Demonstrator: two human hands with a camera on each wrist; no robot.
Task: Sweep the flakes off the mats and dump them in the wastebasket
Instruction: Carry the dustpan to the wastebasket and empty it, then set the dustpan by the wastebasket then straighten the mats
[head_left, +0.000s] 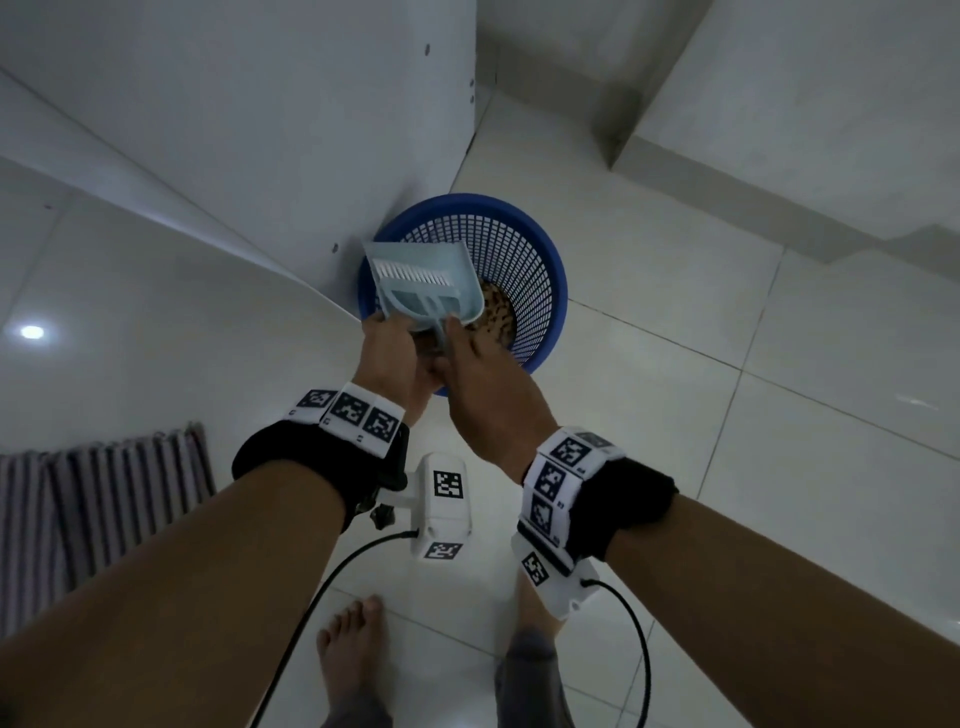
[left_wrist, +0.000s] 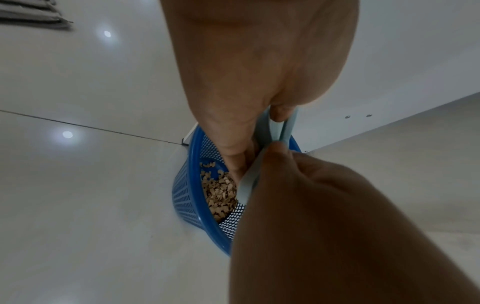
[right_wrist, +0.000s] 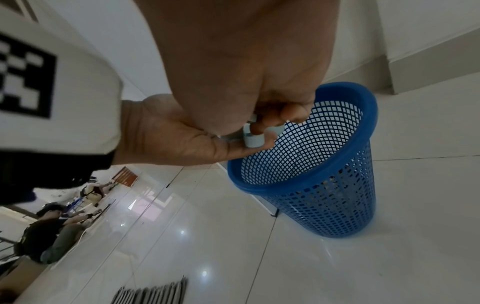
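Lying at the far left edge of the floor, striped mat (head_left: 98, 499). Left hand (head_left: 387, 345) grips the handle end of the pale blue dustpan (head_left: 415, 283), brush (head_left: 413, 273) nested inside it. Right hand (head_left: 480, 384), just beside, fingers curled round the same handles. Dustpan is tipped over the rim of the blue mesh wastebasket (head_left: 540, 260). Brown flakes (left_wrist: 221, 193) sit at the basket bottom.

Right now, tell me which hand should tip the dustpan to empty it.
Left hand: it grips the dustpan at its base over the wastebasket. The right hand only pinches the handles, so I judge it a steadier.
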